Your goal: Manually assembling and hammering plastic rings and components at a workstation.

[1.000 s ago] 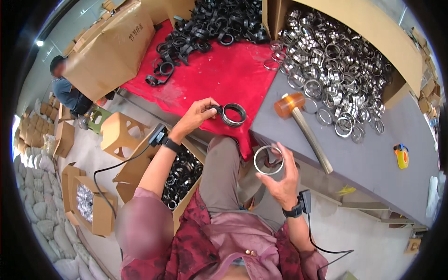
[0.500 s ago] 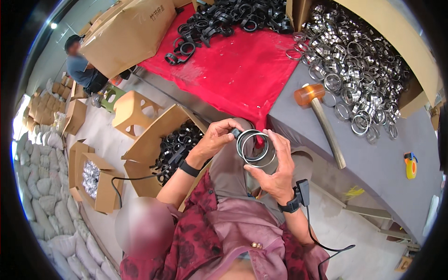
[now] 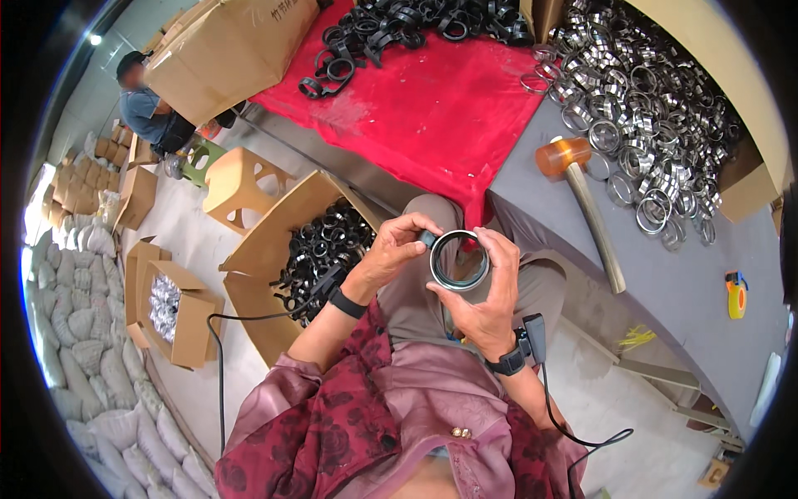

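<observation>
In front of my lap, both hands hold a black plastic ring with a short tab (image 3: pixel 426 239), with a shiny metal ring (image 3: pixel 460 288) lined up on it. My left hand (image 3: pixel 392 251) pinches the tab between thumb and fingers. Curled round the far side of the metal ring is my right hand (image 3: pixel 490 303), thumb at the lower edge and fingers at the upper right. The two rings look concentric; how deep one sits in the other is hard to tell. Nearby at the left, an open carton (image 3: pixel 243 272) holds a heap of black rings (image 3: pixel 320 254).
On the grey table (image 3: pixel 665 291) lie a mallet (image 3: pixel 594 216), a yellow tape measure (image 3: pixel 736 295) and piled metal rings (image 3: pixel 632 108). Black tabbed rings (image 3: pixel 399 33) cover the far red cloth (image 3: pixel 416 108). Stools (image 3: pixel 241 187) and a seated person (image 3: pixel 145 112) are at the left.
The metal ring, earlier offset and tilted against the black ring, now lines up with it. My hands have shifted slightly; the whole view has turned a little.
</observation>
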`<action>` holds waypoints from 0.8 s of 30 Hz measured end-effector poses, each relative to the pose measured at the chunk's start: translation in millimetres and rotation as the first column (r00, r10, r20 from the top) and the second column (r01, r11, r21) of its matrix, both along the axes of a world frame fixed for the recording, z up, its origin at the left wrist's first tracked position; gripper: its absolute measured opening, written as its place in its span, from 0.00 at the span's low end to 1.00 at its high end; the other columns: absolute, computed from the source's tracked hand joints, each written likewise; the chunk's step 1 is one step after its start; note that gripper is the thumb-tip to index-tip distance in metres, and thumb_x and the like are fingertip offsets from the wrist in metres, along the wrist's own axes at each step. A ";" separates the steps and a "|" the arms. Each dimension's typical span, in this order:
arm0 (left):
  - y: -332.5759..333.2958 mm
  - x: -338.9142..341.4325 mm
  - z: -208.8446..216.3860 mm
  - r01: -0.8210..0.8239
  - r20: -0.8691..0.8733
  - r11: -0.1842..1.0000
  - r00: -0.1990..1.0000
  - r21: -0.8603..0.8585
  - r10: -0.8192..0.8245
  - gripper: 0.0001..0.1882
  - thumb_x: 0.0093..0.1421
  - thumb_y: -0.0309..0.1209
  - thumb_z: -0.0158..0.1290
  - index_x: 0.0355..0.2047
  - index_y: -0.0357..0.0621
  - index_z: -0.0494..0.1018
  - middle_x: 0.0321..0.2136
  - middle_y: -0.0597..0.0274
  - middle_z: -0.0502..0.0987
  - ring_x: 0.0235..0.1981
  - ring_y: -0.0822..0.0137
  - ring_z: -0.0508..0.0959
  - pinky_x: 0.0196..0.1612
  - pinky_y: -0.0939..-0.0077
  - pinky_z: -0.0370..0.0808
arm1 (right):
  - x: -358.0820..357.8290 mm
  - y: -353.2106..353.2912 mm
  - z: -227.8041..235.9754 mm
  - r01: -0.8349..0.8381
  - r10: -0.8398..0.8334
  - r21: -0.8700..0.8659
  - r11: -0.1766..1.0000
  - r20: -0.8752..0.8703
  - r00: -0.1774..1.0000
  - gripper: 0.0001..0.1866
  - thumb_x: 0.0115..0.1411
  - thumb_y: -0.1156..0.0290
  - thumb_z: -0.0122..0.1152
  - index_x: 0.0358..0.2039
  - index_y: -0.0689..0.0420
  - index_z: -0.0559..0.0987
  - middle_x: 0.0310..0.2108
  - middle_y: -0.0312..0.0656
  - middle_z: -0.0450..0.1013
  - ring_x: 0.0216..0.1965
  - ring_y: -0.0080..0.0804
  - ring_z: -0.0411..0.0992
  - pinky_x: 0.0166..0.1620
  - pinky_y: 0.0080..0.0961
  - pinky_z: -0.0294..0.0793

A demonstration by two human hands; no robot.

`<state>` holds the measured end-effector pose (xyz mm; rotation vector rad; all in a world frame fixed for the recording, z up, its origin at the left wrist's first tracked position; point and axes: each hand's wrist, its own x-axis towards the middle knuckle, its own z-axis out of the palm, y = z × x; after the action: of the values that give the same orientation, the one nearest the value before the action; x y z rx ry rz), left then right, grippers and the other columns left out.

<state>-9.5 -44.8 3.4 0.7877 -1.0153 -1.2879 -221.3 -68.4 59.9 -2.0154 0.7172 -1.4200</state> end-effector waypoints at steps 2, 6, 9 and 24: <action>1.3 -0.8 -0.8 -0.010 0.001 1.000 1.000 0.000 0.010 0.20 0.58 0.38 0.68 0.45 0.40 0.77 0.46 0.57 0.79 0.53 0.64 0.77 0.61 0.66 0.70 | 1.5 0.3 -3.3 0.012 -0.013 -0.019 1.000 -0.010 1.000 0.49 0.38 0.68 0.85 0.61 0.61 0.69 0.57 0.53 0.69 0.57 0.51 0.69 0.60 0.43 0.70; 2.5 -1.3 -4.0 -0.031 0.003 0.999 1.000 -0.025 0.031 0.21 0.59 0.38 0.68 0.47 0.39 0.78 0.46 0.63 0.79 0.50 0.70 0.77 0.57 0.73 0.71 | 4.0 1.7 -3.7 0.028 -0.028 0.001 1.000 -0.001 1.000 0.47 0.40 0.67 0.84 0.60 0.62 0.69 0.56 0.55 0.70 0.56 0.54 0.70 0.59 0.47 0.68; 4.7 -1.0 -5.5 -0.045 -0.003 0.999 0.999 -0.013 0.045 0.21 0.59 0.37 0.68 0.47 0.39 0.78 0.45 0.63 0.79 0.49 0.70 0.77 0.57 0.73 0.71 | 5.8 0.9 -6.7 0.041 -0.041 0.002 0.999 -0.004 0.999 0.47 0.41 0.66 0.84 0.60 0.62 0.69 0.56 0.55 0.70 0.56 0.54 0.69 0.59 0.48 0.68; 6.3 -2.2 -7.0 -0.052 0.013 0.998 0.999 0.027 0.052 0.20 0.59 0.35 0.67 0.48 0.37 0.78 0.44 0.63 0.79 0.48 0.71 0.77 0.55 0.74 0.72 | 5.5 -1.7 -12.1 0.025 -0.024 0.043 0.999 -0.026 0.999 0.47 0.42 0.63 0.84 0.60 0.62 0.68 0.57 0.56 0.69 0.57 0.54 0.69 0.60 0.47 0.68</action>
<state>-11.7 -38.6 -3.6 0.8392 -0.9829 -1.2564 -215.8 -70.1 47.7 -2.0006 0.7797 -1.3830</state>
